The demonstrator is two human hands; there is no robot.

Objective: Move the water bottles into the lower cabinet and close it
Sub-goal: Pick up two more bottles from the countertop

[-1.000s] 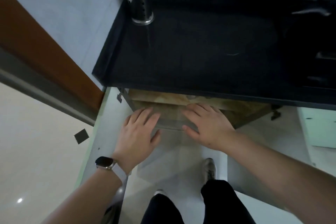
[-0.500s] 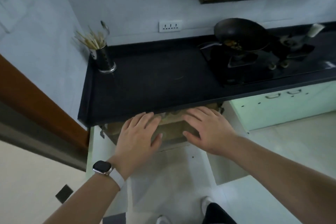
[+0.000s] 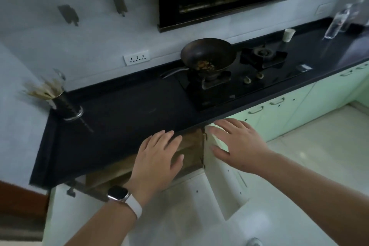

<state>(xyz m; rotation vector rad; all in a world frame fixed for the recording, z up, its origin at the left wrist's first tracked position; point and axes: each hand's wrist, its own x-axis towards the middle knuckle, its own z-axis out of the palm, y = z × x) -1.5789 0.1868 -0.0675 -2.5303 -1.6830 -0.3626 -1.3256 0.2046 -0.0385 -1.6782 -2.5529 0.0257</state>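
Bottles of clear plastic [image 3: 339,21] stand upright at the far right end of the black stone countertop [image 3: 123,118], well apart from both your hands and beyond the black wok [image 3: 207,55] on the gas hob [image 3: 225,84]. Your right hand [image 3: 237,144] hovers flat, fingers spread and holding nothing, over the top edge of the white cabinet door [image 3: 221,175] that swings out below the counter; your left hand [image 3: 157,160], with the white-strapped smartwatch [image 3: 124,197] on its wrist, is likewise splayed and empty, in front of the brown wooden interior [image 3: 191,144] of the open lower cabinet. So the bottles lie up and to your right, with their long axes near vertical, and your right hand is plainly the nearer one. I judge the next reach belongs to that hand, travelling right along the counter past the hob, gripping a bottle around its body. How many bottles stand there is too blurred to tell.
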